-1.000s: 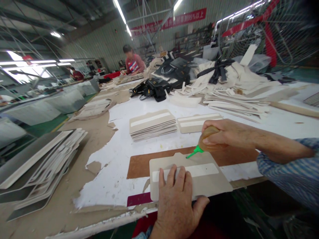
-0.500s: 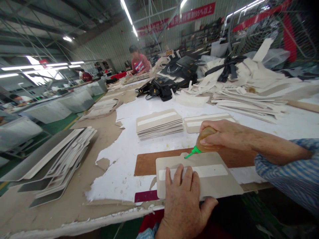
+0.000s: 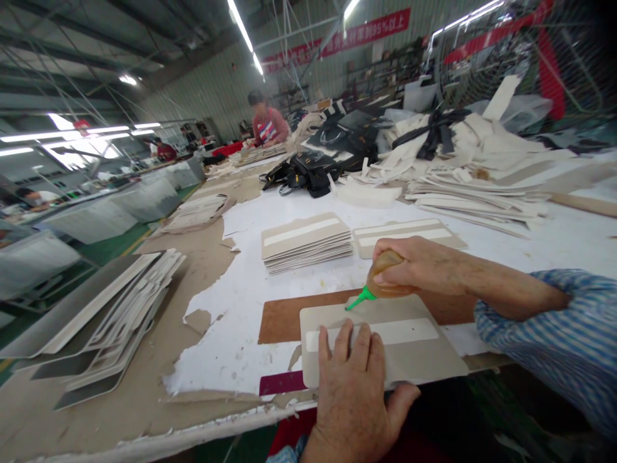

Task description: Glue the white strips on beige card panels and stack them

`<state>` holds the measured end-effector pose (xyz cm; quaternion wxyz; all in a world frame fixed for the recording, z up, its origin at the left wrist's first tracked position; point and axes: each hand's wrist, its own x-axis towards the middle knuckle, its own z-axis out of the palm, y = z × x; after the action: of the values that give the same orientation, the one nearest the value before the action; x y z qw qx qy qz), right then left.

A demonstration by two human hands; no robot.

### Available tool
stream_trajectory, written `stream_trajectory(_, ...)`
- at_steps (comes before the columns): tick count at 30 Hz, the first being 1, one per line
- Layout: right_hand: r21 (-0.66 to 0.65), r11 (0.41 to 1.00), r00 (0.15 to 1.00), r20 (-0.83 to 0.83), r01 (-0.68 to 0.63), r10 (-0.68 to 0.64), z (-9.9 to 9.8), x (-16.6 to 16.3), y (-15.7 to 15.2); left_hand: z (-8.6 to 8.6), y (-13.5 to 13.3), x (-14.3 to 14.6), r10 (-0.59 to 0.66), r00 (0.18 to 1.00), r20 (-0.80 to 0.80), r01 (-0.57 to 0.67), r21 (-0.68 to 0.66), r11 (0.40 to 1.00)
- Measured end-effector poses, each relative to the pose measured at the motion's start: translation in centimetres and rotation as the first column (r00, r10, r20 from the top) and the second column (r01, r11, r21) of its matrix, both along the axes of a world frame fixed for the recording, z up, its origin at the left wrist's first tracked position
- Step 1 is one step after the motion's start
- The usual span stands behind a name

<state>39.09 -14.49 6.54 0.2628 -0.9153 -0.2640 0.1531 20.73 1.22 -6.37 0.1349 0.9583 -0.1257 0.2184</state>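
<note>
My right hand (image 3: 414,267) is wrapped round a squeeze glue bottle (image 3: 384,265), amber with a green nozzle (image 3: 359,298). The nozzle points down and left, its tip at the far edge of a beige panel (image 3: 424,354) with a pale strip (image 3: 409,332) along it. Fingers spread, my left hand (image 3: 354,379) lies flat on the panel's near left part and covers some of the strip. Beneath the panel, a brown strip (image 3: 284,318) shows at the far side and a maroon piece (image 3: 282,383) at the left.
Beyond the panel stand a neat stack of similar panels (image 3: 306,241) and a flatter pair-like pile (image 3: 409,231). Grey boards (image 3: 110,315) lean in a heap at left. Black bags (image 3: 313,170) and cream offcuts (image 3: 482,193) lie farther back. A co-worker (image 3: 267,125) is at the far end.
My right hand has moved left with the glue bottle, so the nozzle tip has shifted left along the panel's far edge. My left hand stays in place on the panel.
</note>
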Motion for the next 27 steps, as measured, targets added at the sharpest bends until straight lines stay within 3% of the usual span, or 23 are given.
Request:
stream_trajectory(12, -0.056, 0.998, 0.999, 0.026, 0.033, -0.032, 0.1, 0.7, -2.5, 0.0, 0.0, 0.1, -0.007, 1.000, -0.020, 0.007, -0.006, 1.000)
stream_trajectory(18, 0.020, 1.000, 1.000, -0.025, 0.009, -0.008, -0.7, -0.2, -0.6, 0.0, 0.1, 0.0, 0.000, 1.000, -0.014, 0.000, 0.004, 1.000)
stream_trajectory(21, 0.137, 0.991, 0.999, -0.051, 0.004, 0.003, -1.5, -0.6, 0.2, -0.1, 0.1, 0.1, 0.004, 1.000, 0.018, -0.004, 0.014, 1.000)
stream_trajectory(24, 0.318, 0.944, 0.989, -0.139, 0.085, -0.042, -2.4, -1.0, -0.4, -0.6, 0.2, 0.3, -0.001, 0.998, 0.068, 0.000, 0.013, 1.000)
stream_trajectory(27, 0.523, 0.795, 0.928, -0.350, 0.306, -0.127, -3.3, -1.2, -3.1, -1.3, 0.2, 0.4, 0.005, 0.997, 0.080, -0.004, -0.009, 1.000)
